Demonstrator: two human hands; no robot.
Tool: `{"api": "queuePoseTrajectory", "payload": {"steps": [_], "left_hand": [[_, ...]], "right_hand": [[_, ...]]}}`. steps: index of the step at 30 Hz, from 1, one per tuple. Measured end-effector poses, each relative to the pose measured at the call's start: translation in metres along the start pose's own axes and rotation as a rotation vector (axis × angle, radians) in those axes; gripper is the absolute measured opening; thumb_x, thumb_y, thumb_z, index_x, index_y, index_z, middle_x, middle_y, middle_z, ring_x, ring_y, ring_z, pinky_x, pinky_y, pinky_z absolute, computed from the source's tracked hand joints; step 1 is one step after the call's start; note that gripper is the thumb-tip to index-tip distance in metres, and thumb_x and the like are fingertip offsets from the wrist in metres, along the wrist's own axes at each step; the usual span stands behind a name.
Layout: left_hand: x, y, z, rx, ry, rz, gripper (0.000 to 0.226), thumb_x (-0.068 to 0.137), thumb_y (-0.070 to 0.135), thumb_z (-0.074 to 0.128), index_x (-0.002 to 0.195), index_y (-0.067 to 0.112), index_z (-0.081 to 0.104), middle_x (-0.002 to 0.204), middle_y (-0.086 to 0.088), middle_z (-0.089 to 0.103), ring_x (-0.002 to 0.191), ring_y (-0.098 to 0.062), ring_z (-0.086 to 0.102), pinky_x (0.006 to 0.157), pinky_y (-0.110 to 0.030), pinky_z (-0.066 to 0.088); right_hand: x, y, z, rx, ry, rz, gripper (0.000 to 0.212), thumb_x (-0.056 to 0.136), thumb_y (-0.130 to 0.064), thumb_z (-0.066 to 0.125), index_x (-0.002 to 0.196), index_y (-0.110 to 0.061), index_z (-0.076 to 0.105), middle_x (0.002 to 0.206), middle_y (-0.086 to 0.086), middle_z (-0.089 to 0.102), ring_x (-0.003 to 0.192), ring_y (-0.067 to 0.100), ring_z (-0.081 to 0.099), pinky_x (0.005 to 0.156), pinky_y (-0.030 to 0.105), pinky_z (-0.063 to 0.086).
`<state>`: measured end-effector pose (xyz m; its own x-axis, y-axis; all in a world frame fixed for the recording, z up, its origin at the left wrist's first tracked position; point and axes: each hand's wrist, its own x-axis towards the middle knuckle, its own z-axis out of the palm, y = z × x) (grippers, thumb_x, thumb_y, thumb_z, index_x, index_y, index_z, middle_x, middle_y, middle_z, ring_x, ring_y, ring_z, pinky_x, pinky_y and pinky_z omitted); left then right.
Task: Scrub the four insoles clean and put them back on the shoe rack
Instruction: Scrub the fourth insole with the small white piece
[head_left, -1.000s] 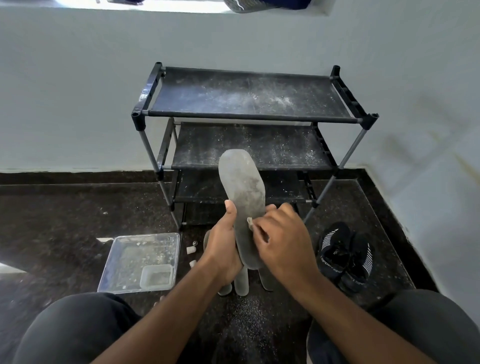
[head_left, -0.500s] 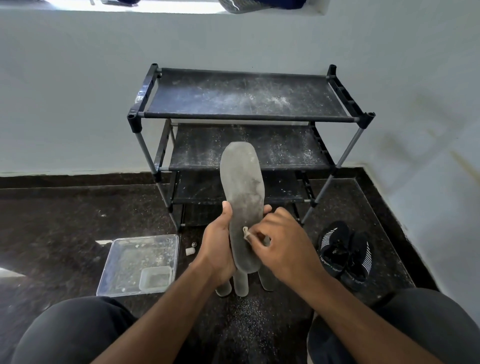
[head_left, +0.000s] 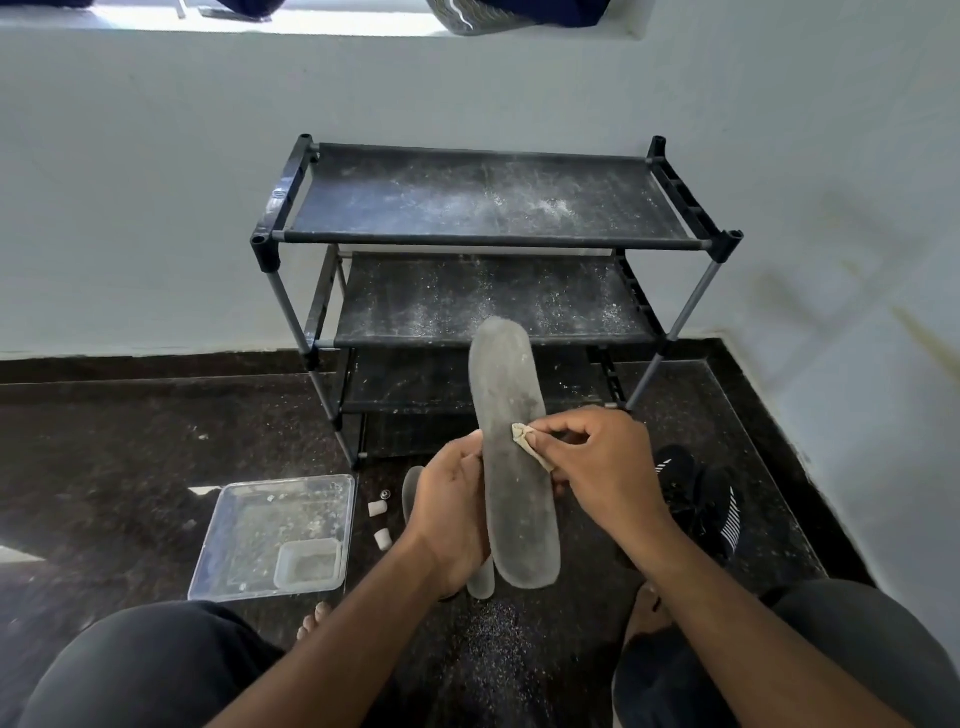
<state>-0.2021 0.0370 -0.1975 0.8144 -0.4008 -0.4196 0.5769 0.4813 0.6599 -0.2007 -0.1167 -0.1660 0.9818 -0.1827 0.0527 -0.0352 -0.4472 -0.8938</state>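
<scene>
A dusty grey insole (head_left: 511, 415) stands upright in front of me. My left hand (head_left: 451, 512) grips its left edge near the middle. My right hand (head_left: 605, 462) pinches a small beige scrubbing pad (head_left: 527, 441) against the insole's face. Other insoles (head_left: 480, 579) lie on the floor below, mostly hidden behind my hands. The black three-shelf shoe rack (head_left: 488, 239) stands against the wall, its shelves dusted with white powder and bare of insoles.
A clear plastic tray (head_left: 270, 535) holding a small tub (head_left: 307, 564) sits on the dark floor at left, with two small white pieces (head_left: 379, 525) beside it. A pair of black shoes (head_left: 701, 504) lies at right. My knees frame the bottom.
The insole has been lifted a little higher in my hands, so more of its lower end shows. My right hand has slid the pad up and to the right across its face.
</scene>
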Motion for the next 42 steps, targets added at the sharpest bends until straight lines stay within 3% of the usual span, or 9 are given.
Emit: {"api": "queuePoseTrajectory", "payload": {"steps": [3, 5, 8, 14, 21, 28, 34, 39, 42], "left_hand": [[0.000, 0.002, 0.002, -0.005, -0.013, -0.050, 0.054, 0.094, 0.039, 0.048, 0.116, -0.004, 0.073, 0.102, -0.021, 0.075, 0.087, -0.030, 0.075, 0.079, -0.043, 0.062], [0.003, 0.005, -0.002, -0.001, 0.024, -0.076, 0.072, 0.103, 0.057, 0.039, 0.128, -0.004, 0.067, 0.109, -0.022, 0.074, 0.094, -0.032, 0.074, 0.084, -0.045, 0.062], [0.008, 0.010, -0.010, 0.044, 0.078, -0.083, 0.096, 0.096, 0.078, 0.029, 0.132, -0.002, 0.066, 0.109, -0.024, 0.073, 0.093, -0.034, 0.073, 0.083, -0.043, 0.061], [0.008, 0.008, -0.010, 0.044, 0.159, -0.131, 0.088, 0.098, 0.075, 0.034, 0.132, 0.001, 0.067, 0.122, -0.027, 0.071, 0.094, -0.036, 0.075, 0.077, -0.045, 0.062], [0.005, 0.011, -0.008, 0.056, 0.249, -0.043, 0.086, 0.101, 0.073, 0.027, 0.127, 0.001, 0.068, 0.119, -0.026, 0.073, 0.109, -0.040, 0.073, 0.100, -0.054, 0.054], [-0.004, -0.004, 0.006, 0.165, 0.173, -0.043, 0.078, 0.103, 0.066, 0.024, 0.127, 0.007, 0.069, 0.113, -0.020, 0.076, 0.096, -0.031, 0.077, 0.085, -0.045, 0.060], [0.000, 0.006, -0.002, 0.154, 0.205, 0.002, 0.082, 0.102, 0.067, 0.026, 0.125, 0.001, 0.068, 0.115, -0.025, 0.075, 0.108, -0.036, 0.073, 0.100, -0.050, 0.056], [0.001, -0.004, 0.002, 0.153, 0.143, -0.012, 0.084, 0.102, 0.069, 0.025, 0.110, 0.006, 0.080, 0.102, -0.024, 0.072, 0.076, -0.028, 0.070, 0.076, -0.040, 0.058], [0.002, -0.004, -0.002, 0.126, 0.125, -0.010, 0.085, 0.102, 0.069, 0.023, 0.112, 0.005, 0.079, 0.097, -0.022, 0.073, 0.076, -0.028, 0.070, 0.071, -0.038, 0.060]], "right_hand": [[0.000, 0.001, 0.002, -0.047, -0.065, -0.015, 0.005, 0.085, -0.018, 0.079, 0.087, -0.014, 0.081, 0.087, 0.000, 0.068, 0.062, 0.010, 0.070, 0.043, 0.030, 0.057], [-0.002, 0.001, 0.004, -0.194, -0.157, -0.077, 0.006, 0.086, -0.020, 0.077, 0.087, -0.015, 0.081, 0.082, -0.007, 0.065, 0.078, -0.005, 0.063, 0.048, 0.016, 0.053], [-0.006, 0.001, 0.008, -0.410, -0.220, -0.185, 0.009, 0.085, -0.035, 0.076, 0.085, -0.027, 0.081, 0.073, -0.014, 0.067, 0.085, 0.003, 0.052, 0.068, 0.028, 0.053], [-0.008, 0.005, 0.010, -0.450, -0.076, -0.240, 0.011, 0.082, -0.037, 0.078, 0.088, -0.029, 0.080, 0.085, -0.016, 0.054, 0.091, 0.004, 0.044, 0.076, 0.025, 0.048], [-0.027, 0.008, 0.036, -0.603, 0.012, -0.486, 0.017, 0.095, -0.025, 0.066, 0.087, -0.013, 0.074, 0.084, -0.006, 0.054, 0.086, 0.012, 0.045, 0.069, 0.030, 0.051], [0.001, 0.012, 0.017, -0.581, 0.166, -0.416, 0.014, 0.094, -0.021, 0.065, 0.094, -0.012, 0.076, 0.085, -0.003, 0.058, 0.089, 0.013, 0.046, 0.076, 0.022, 0.044], [-0.017, 0.004, 0.022, -0.634, 0.037, -0.522, 0.011, 0.091, -0.022, 0.071, 0.086, -0.014, 0.075, 0.076, -0.006, 0.062, 0.082, 0.013, 0.050, 0.068, 0.026, 0.048], [-0.001, 0.010, 0.015, -0.602, 0.100, -0.424, 0.013, 0.096, -0.021, 0.063, 0.091, -0.013, 0.073, 0.084, -0.004, 0.061, 0.088, 0.013, 0.045, 0.077, 0.023, 0.041], [-0.002, 0.008, 0.013, -0.495, 0.063, -0.361, 0.012, 0.096, -0.022, 0.064, 0.094, -0.015, 0.073, 0.086, -0.007, 0.061, 0.089, 0.009, 0.043, 0.078, 0.014, 0.036]]}}
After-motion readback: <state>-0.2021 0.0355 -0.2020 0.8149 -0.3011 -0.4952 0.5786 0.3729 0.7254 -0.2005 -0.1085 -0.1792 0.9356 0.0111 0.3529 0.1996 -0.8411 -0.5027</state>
